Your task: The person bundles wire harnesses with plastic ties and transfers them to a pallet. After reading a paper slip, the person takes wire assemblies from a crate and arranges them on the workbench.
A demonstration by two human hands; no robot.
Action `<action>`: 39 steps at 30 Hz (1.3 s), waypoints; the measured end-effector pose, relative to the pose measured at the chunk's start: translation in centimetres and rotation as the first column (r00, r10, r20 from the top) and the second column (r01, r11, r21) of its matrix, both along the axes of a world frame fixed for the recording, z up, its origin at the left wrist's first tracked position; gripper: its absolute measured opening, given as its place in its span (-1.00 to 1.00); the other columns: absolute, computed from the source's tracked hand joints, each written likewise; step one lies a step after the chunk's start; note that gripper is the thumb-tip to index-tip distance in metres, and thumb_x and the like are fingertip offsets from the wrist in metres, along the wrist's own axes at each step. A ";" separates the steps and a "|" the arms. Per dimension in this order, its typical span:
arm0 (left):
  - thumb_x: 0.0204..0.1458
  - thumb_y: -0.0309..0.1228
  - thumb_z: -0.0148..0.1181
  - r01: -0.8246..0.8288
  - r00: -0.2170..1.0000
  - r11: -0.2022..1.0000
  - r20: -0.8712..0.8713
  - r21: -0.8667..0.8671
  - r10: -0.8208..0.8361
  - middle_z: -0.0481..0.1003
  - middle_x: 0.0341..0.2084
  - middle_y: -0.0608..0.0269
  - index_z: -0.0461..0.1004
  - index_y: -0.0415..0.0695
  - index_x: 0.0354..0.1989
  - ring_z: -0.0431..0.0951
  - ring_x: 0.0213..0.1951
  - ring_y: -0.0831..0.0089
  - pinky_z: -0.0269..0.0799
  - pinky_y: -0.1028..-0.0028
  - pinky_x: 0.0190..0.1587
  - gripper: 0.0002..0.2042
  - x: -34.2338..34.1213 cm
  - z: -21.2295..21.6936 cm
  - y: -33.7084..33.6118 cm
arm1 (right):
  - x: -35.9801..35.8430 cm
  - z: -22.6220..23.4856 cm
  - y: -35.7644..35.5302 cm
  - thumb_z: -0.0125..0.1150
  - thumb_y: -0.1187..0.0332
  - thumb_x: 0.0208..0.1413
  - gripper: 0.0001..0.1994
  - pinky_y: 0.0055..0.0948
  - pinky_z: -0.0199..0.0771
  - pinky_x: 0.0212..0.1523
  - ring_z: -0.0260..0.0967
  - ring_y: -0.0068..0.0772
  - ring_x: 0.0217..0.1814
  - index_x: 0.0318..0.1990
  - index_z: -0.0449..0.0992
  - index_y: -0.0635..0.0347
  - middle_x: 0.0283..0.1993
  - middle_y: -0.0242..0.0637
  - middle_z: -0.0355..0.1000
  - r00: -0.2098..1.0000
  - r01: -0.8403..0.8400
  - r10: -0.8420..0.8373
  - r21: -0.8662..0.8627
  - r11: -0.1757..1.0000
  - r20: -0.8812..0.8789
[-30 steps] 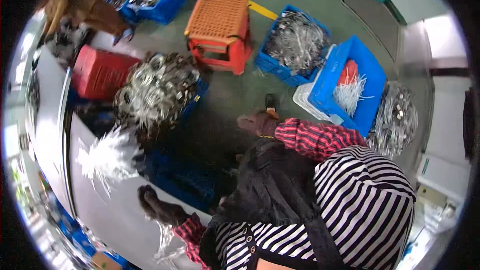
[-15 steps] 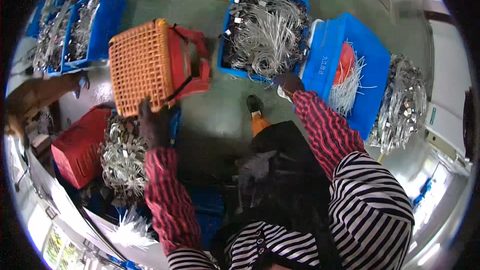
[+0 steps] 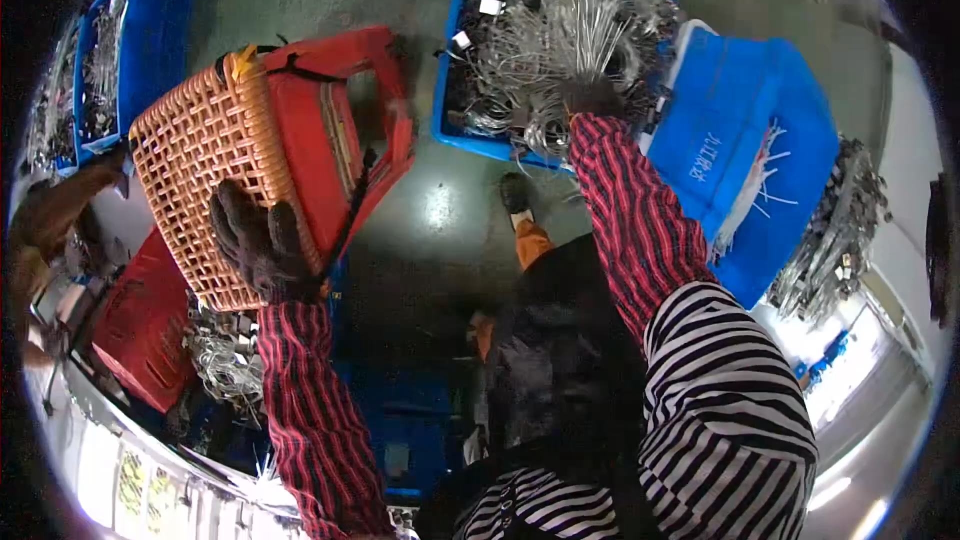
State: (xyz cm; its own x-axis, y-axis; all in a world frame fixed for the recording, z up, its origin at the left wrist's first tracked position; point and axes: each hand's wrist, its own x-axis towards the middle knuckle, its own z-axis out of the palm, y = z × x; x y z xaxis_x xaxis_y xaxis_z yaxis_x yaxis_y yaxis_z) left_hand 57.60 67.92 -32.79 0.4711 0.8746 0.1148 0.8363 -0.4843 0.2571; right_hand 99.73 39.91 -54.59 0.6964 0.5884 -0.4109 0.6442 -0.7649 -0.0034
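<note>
My left hand (image 3: 258,240), in a dark glove, presses against the woven top of an orange and red plastic stool (image 3: 215,160) that is tilted on its side. My right hand (image 3: 592,98), also in a dark glove, is reaching into a blue crate (image 3: 470,130) full of silvery wire parts (image 3: 560,30); its fingers are buried among the wires, and I cannot tell whether they grip any. Both arms wear red plaid sleeves.
A second blue crate (image 3: 740,140) with white strands lies to the right, next to a heap of metal parts (image 3: 835,230). A red crate (image 3: 135,325) and more wire parts (image 3: 225,360) lie at lower left. More blue crates (image 3: 140,50) stand at upper left. Another person's arm (image 3: 50,220) shows at the left edge.
My view has moved closer to the floor. The stool has tipped further over under my left hand, and my right hand has moved from the crate's rim into the wire parts.
</note>
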 end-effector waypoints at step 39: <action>0.21 0.05 -0.02 0.096 0.991 0.993 0.092 0.066 -0.102 0.19 0.34 -0.12 0.24 -0.21 0.35 0.15 0.35 -0.06 0.04 0.11 0.38 -0.33 -2.2 -1.9 0.1 | 2.8 9.0 -8.4 0.02 0.02 0.26 -0.56 0.09 0.45 -0.24 0.47 0.23 -0.27 -0.07 0.48 0.29 -0.32 0.11 0.50 0.923 0.190 -0.089 0.244 0.951 -0.374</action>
